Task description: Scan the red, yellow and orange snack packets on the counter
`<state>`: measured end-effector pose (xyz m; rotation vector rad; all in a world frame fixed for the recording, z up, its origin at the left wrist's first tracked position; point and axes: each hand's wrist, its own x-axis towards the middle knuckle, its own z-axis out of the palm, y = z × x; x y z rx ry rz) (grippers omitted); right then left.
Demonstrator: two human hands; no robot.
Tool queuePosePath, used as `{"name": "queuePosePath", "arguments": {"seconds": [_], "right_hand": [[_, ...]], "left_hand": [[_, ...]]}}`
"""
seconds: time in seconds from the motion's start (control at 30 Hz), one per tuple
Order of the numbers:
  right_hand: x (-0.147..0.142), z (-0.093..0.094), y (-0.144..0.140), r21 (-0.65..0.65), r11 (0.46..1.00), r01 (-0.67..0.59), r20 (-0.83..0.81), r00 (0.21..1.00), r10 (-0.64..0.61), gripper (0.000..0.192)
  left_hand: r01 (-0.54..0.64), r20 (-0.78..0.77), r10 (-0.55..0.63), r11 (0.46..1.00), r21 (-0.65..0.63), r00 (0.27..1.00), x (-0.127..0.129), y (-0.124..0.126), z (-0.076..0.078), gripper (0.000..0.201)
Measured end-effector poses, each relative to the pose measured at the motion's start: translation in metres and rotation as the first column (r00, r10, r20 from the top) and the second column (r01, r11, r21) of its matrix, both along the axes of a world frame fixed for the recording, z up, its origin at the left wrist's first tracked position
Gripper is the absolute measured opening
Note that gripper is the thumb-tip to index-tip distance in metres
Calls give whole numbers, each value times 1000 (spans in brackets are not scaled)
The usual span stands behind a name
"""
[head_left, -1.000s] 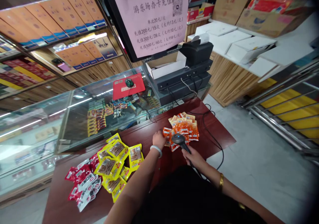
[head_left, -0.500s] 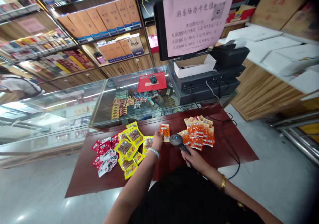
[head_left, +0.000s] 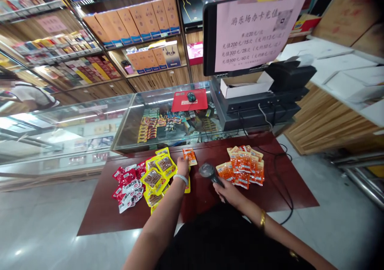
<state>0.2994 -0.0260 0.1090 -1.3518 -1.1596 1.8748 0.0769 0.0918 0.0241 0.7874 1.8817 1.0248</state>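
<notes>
My left hand (head_left: 182, 167) is closed on the edge of one small orange snack packet (head_left: 190, 157), just above the tabletop and right beside the yellow packets. My right hand (head_left: 228, 193) wraps round the handle of a dark barcode scanner (head_left: 210, 171), whose head points toward the left. A heap of yellow snack packets (head_left: 153, 179) lies left of my left hand, partly hidden by my forearm. Farther left are red and white packets (head_left: 128, 186). On the right of the scanner sits a pile of orange snack packets (head_left: 242, 163).
The dark red tabletop (head_left: 198, 202) adjoins a glass display counter (head_left: 126, 130). On the counter stand a monitor with a pink sign (head_left: 252, 34), a mouse on a red pad (head_left: 180, 102) and a white box (head_left: 246, 90). A black cable (head_left: 289, 198) loops at right. Another person (head_left: 33, 96) is far left.
My left hand has moved left with the orange packet, away from the scanner and over to the yellow packets. The scanner stays in my right hand. The view has shifted slightly.
</notes>
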Motion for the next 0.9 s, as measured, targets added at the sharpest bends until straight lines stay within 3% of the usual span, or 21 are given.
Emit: {"name": "queuePosePath", "arguments": {"seconds": [0.1,0.17,0.23,0.3,0.4,0.5,0.63,0.7,0.77,0.83,0.9], "right_hand": [[4,-3,-1,-6,1000,22,-12,1000,-22,46],[8,-6,-3,-11,999,46,-16,999,-46,46],[14,-10,-6,-17,997,80,-15,997,-81,46],[21,-14,-10,-21,993,120,-13,993,-120,48],[32,-22,-18,-33,985,167,-9,986,-167,50],[46,-30,-29,-48,977,208,-1,978,-208,55],[61,-37,-41,-54,964,261,25,965,-260,55],[67,-38,-46,-53,956,289,41,957,-287,53],[71,-38,-48,-53,946,319,44,947,-317,52],[74,-38,-48,-64,935,350,34,937,-349,50],[77,-37,-46,-85,923,374,23,927,-374,49]], "left_hand": [[-52,-200,49,999,-11,979,-15,12,9,29],[11,-502,3,1000,26,865,-14,11,13,40],[173,-679,-131,985,-6,722,1,5,13,43],[373,-688,-339,922,-106,641,27,-6,8,39],[618,-646,-594,751,-233,479,75,-23,-3,34],[683,-627,-700,643,-347,341,116,-34,-11,38],[680,-638,-728,602,-418,252,145,-34,-12,30],[669,-632,-731,606,-431,257,147,-32,-12,25],[667,-567,-757,609,-429,326,140,-31,-12,23],[662,-463,-760,638,-394,457,127,-30,-15,26],[613,-358,-691,723,-318,628,110,-30,-19,31]]}}
